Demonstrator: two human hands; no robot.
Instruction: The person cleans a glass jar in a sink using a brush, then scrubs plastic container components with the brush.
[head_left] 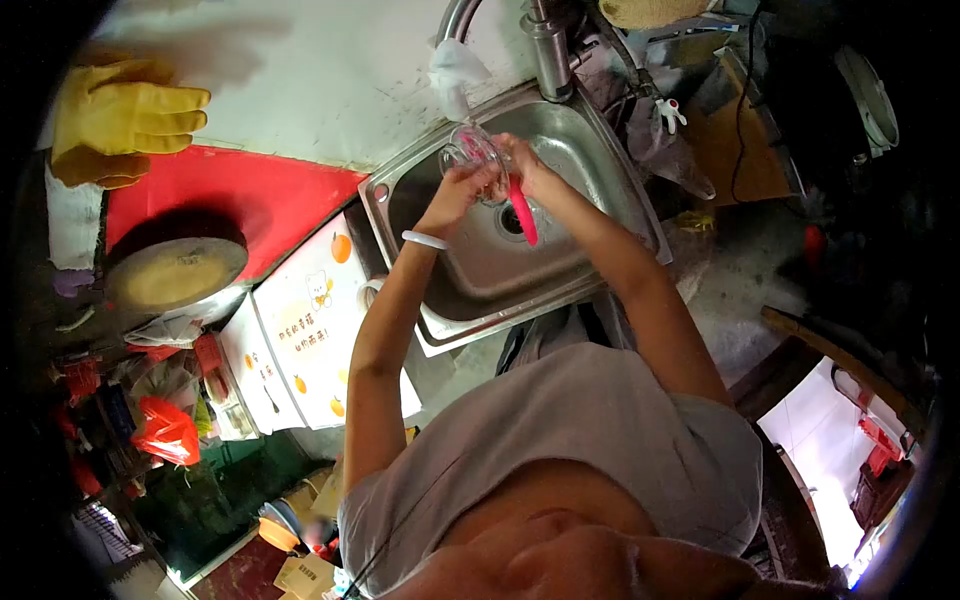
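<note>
Over the steel sink (560, 255), a clear glass vessel (463, 150) is held up under the faucet's cloth-wrapped spout (457, 72). My left hand (470, 192), with a white bracelet at the wrist, has its fingers wrapped round the near side of the glass. My right hand (520, 160) is closed on a pink-handled tool (523, 215), whose handle hangs down over the drain. The tool's pink upper end shows inside or behind the glass; which one is unclear.
Yellow rubber gloves (140, 115) hang at the upper left, above a round wooden board (178, 270). A white cabinet with orange prints (310, 330) stands left of the sink. A plastic bag (670, 150) and hoses are right of the faucet (548, 55).
</note>
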